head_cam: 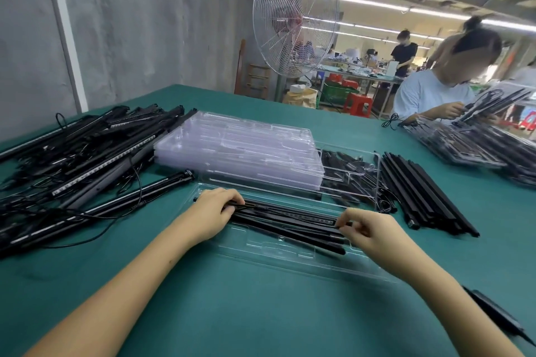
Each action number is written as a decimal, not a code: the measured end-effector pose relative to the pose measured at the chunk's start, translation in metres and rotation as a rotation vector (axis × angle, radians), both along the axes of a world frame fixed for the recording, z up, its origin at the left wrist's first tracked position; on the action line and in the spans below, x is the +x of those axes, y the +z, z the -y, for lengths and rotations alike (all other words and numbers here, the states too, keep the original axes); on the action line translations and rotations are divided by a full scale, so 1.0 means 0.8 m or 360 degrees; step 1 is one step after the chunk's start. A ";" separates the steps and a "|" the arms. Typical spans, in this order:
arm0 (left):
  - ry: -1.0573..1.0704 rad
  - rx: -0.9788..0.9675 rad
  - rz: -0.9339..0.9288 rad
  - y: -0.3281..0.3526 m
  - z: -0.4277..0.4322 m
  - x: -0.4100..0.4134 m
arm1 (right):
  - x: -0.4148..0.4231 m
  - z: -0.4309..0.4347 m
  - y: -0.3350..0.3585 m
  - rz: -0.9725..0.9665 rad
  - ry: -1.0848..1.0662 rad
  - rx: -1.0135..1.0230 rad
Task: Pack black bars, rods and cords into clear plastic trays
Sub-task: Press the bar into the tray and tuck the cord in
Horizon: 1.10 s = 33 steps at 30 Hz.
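I see both hands down on a clear tray (278, 255) lying on the green table (261, 313). My left hand (213, 211) presses on the left ends of the black bars (290, 222) bundled in the tray, its grip closed on them with the fingers curled over a thin cord end. My right hand (367, 227) pinches the opposite ends of the same bars, thumb and fingertips clamped together on them.

Just beyond the two grips sits a stack of empty trays (240, 148), and behind the right grip another tray (351, 174) holds black parts. To the right of that grip lies a neat row of black rods (420, 194). Left of the left grip, a loose heap of bars and cords (78, 153) sprawls over the table. Across the table, well away from both grips, another person (435, 93) handles a filled tray.
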<state>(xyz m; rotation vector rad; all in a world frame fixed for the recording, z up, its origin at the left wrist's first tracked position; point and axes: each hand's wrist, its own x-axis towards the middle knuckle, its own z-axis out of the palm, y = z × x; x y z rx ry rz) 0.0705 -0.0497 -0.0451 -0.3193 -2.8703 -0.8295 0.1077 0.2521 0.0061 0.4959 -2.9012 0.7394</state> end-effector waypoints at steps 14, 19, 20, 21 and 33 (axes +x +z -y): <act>0.0079 -0.0031 0.0003 0.010 -0.008 0.006 | -0.029 -0.008 -0.003 0.0130 -0.0105 0.0167; 0.0064 -0.0086 0.0041 0.012 -0.010 0.006 | -0.029 -0.011 -0.004 0.0081 -0.0080 0.0084; 0.0051 -0.0099 0.0068 0.011 -0.010 0.007 | -0.026 -0.014 -0.004 0.0064 -0.0064 0.0034; 0.0038 -0.0112 0.0096 0.011 -0.010 0.007 | -0.024 -0.016 -0.003 0.0049 -0.0048 -0.0018; -0.0011 -0.0106 0.0090 0.014 -0.013 0.010 | -0.024 -0.016 -0.018 0.0134 -0.0053 0.0072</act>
